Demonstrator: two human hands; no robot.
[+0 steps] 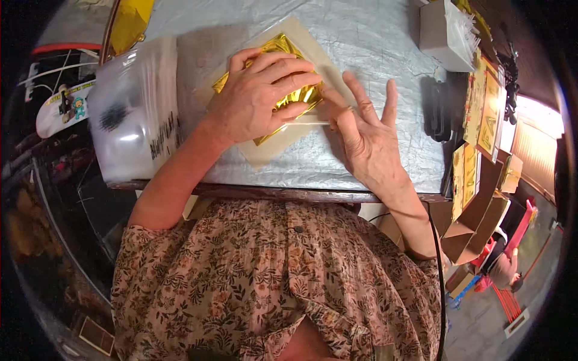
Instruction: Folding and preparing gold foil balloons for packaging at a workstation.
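Note:
A gold foil sheet or packet with a crinkled, shiny surface lies aslant on a beige square sheet at the middle of the table. My left hand rests over the foil, palm down with fingers stretched out, hiding much of it. Just right of the foil, my right hand has thumb and index finger brought together at the edge of a clear plastic film, its other fingers raised and spread. What exactly lies between those fingertips is partly hidden.
A stack of clear plastic bags lies on the table's left. Toward the right stand a white box of clear sleeves, a dark object and yellow printed cartons. A cardboard box is beyond the right edge; another person is farther off.

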